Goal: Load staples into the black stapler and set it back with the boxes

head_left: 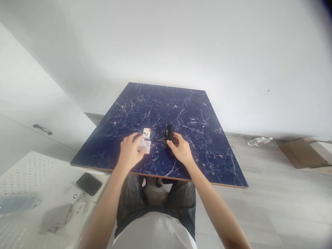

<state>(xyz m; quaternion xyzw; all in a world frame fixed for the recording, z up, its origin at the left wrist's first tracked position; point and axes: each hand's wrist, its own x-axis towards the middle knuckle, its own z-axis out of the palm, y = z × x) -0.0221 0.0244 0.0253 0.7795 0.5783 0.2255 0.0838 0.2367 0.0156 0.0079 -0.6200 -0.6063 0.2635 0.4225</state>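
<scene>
Pale shirt (155, 231) nearest, positioning seems under way: left hand (130, 151) at small box (146, 133), grip unclear; right hand (182, 150) clamped on black case (169, 131); next likely needs steadiness.

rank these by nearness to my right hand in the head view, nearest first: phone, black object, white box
1. Black object, touching your right hand
2. White box, left of it, by your left hand
3. Phone, lower left, off the blue table
</scene>
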